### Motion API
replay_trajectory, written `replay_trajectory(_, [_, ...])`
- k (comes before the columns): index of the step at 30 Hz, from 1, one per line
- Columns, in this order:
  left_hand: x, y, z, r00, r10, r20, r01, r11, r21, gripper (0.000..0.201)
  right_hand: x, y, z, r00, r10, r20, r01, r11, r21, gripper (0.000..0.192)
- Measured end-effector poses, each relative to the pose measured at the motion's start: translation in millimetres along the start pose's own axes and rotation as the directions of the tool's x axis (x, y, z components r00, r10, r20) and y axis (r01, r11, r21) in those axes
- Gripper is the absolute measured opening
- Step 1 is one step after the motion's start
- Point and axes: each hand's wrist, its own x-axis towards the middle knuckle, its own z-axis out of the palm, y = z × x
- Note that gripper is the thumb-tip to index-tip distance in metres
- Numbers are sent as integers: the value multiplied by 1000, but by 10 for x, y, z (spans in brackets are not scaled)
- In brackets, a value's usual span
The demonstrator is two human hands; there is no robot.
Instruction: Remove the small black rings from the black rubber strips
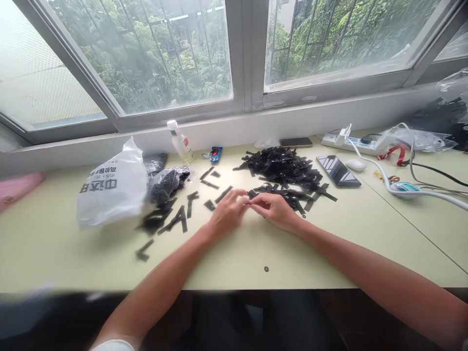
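Fingertips of left hand (228, 210) and right hand (275, 209) meet, pinched together; what they grip stays hidden. Strips (283, 168) lie beyond, bag (111, 190) far left.

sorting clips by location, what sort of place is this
Likely a home or small-workshop desk under a window, used for piecework: a pile of black strips by both hands, a phone, a power strip.
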Motion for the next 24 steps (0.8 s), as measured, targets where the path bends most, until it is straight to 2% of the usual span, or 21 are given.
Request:
replay_trajectory(5, [-3, -4, 10, 997, -29, 65, 34, 996, -77, 16, 5, 15, 8, 1000, -20, 18, 21, 999, -29, 23])
replay_trajectory(8, [-11, -10, 27, 996, -60, 66, 68, 990, -120, 18, 4, 8, 7, 999, -30, 22, 31, 999, -34, 24])
replay_trajectory(13, [-30, -10, 19, 998, -38, 50, 46, 983, -176, 19, -8, -57, 0, 998, -55, 20, 56, 997, -62, 23])
replay_trajectory(20, [-44, -2, 2, 998, -7, 66, 17, 989, -149, 22, -20, -94, -11, 995, -92, 38, 95, 990, -106, 23])
replay_trajectory(24, [-13, -56, -3, 997, -67, 30, 69, 995, -72, 25, -1, -42, -14, 998, -49, -43, 45, 993, -109, 23])
